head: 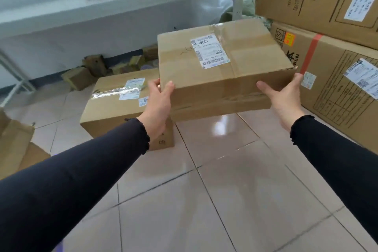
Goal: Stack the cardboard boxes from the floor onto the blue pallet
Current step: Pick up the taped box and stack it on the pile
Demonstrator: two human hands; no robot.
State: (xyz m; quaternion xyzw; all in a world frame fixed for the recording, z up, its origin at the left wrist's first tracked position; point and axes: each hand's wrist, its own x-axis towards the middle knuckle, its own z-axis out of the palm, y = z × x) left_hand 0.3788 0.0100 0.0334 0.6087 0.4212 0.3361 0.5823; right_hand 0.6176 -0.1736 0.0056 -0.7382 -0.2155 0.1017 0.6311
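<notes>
A flat brown cardboard box with a white shipping label (223, 69) is off the floor, held between the left hand (158, 106) and the right hand (284, 98), each with fingers wrapped on a near corner. The blue pallet is not in view, so the carry and placing seem still ahead. Just left of the held box, a longer taped cardboard box (114, 106) waits on the glossy pale tiled floor (225, 180). Right of it stand large printed cartons (337, 80); behind, a white metal shelf (114, 0).
</notes>
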